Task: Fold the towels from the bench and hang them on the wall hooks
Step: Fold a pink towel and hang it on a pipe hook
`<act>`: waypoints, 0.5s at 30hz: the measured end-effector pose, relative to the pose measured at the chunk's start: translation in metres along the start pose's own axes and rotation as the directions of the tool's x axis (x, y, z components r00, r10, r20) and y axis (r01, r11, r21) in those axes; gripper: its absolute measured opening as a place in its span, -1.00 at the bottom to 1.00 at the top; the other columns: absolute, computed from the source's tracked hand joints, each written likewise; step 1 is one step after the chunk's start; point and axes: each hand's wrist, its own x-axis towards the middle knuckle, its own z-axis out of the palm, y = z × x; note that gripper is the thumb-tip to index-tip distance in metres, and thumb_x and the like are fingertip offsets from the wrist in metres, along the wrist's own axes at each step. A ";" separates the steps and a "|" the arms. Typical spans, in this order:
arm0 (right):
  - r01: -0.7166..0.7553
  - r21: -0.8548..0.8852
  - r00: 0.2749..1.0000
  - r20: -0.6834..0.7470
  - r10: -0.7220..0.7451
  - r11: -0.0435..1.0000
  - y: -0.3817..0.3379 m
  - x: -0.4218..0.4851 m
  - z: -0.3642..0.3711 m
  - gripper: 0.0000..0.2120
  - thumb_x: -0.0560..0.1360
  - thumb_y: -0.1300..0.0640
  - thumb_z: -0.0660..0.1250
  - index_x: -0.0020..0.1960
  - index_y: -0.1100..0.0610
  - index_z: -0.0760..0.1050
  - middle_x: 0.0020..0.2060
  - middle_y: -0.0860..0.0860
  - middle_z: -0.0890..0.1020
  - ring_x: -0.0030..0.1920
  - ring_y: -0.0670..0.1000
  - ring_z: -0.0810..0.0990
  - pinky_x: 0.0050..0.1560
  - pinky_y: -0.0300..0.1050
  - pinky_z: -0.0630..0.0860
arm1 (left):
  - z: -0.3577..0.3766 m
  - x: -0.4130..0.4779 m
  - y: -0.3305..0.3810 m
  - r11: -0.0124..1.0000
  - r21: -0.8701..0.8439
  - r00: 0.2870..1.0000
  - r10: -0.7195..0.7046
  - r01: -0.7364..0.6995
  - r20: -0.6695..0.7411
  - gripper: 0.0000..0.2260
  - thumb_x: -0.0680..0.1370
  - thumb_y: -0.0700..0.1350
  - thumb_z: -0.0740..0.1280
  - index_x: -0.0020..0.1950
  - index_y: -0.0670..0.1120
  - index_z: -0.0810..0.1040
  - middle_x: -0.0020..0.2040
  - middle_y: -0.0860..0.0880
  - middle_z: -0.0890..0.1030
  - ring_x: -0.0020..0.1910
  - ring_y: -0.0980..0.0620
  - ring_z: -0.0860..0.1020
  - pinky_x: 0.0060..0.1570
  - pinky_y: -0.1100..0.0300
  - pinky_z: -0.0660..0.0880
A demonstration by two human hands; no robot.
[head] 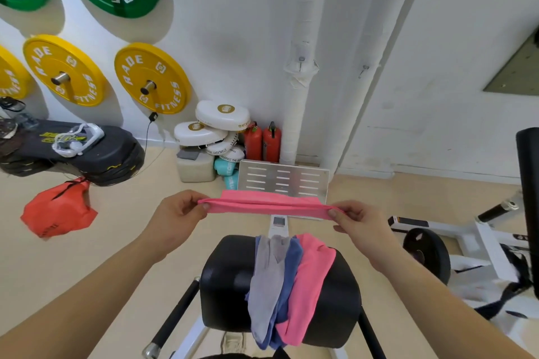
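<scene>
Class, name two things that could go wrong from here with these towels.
1. The folded pink towel is only pinched at its ends by the left hand and right hand; a loose grip could let the fold fall open.
2. The grey towel, blue towel and second pink towel hang over the edge of the bench pad and might slide off.

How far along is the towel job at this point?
Nothing is hung yet: both wall hooks are bare. In hand: a pink towel, folded into a strip, pinched at its ends by the left hand and right hand. Left: the grey towel, blue towel and second pink towel draped over the bench.
</scene>
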 end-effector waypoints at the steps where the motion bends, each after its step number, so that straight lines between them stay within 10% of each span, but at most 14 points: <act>1: -0.011 -0.063 0.999 0.032 0.013 0.998 0.014 -0.006 0.003 -0.88 0.56 0.19 0.44 -0.05 -0.01 0.71 -0.20 -0.09 0.76 -0.14 -0.12 0.70 -0.05 -0.23 0.62 | 0.005 -0.008 -0.013 0.999 0.046 1.000 -0.007 0.006 0.021 -0.92 0.59 -0.16 0.42 -0.02 0.00 0.70 -0.13 0.02 0.73 -0.12 0.10 0.66 -0.05 0.24 0.53; 15: 0.020 -0.607 0.900 0.357 0.250 0.795 0.130 -0.103 0.023 -0.89 0.60 0.08 0.32 -0.03 -0.04 0.61 -0.15 -0.10 0.69 -0.09 -0.09 0.63 0.01 -0.15 0.56 | 0.048 -0.143 -0.129 0.951 0.175 0.956 -0.274 0.254 0.104 -0.86 0.59 -0.12 0.38 -0.13 0.01 0.68 -0.23 -0.05 0.66 -0.29 0.08 0.51 -0.22 0.25 0.43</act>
